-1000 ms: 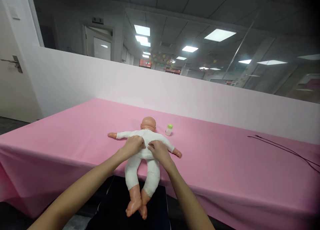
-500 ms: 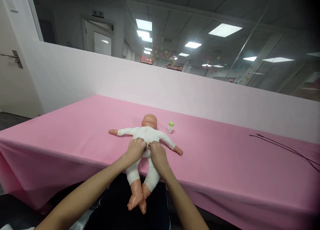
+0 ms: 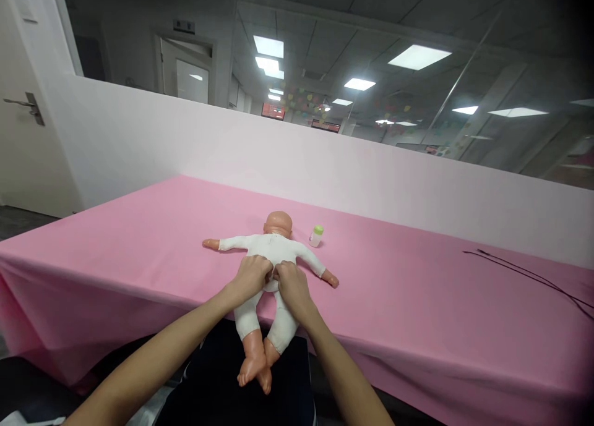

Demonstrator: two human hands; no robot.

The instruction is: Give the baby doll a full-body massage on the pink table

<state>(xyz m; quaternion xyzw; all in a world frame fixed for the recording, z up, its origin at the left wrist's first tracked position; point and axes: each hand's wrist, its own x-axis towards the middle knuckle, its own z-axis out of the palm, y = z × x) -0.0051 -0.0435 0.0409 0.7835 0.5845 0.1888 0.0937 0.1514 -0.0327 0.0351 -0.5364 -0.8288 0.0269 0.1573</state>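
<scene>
1. Both hands have drawn slightly closer together on the doll's waist since half a second ago; the doll itself has not shifted.
2. Left hand point(image 3: 251, 275): grip curled over the white suit at the doll's left hip, fingers bunched into the cloth.
3. Right hand point(image 3: 288, 281): grip likewise closed on the suit at the doll's right hip, its knuckles touching the left hand.
4. Doll point(image 3: 271, 253): lies on the pink counter point(image 3: 417, 302), bald head pointing away from the person, arms spread to either side, legs hanging over the near edge with bare feet crossed.
5. Small bottle point(image 3: 316, 235) with a green cap: upright just beside the doll's head, on its right.
6. Black cable point(image 3: 533, 276): far right of the doll, well apart.
</scene>
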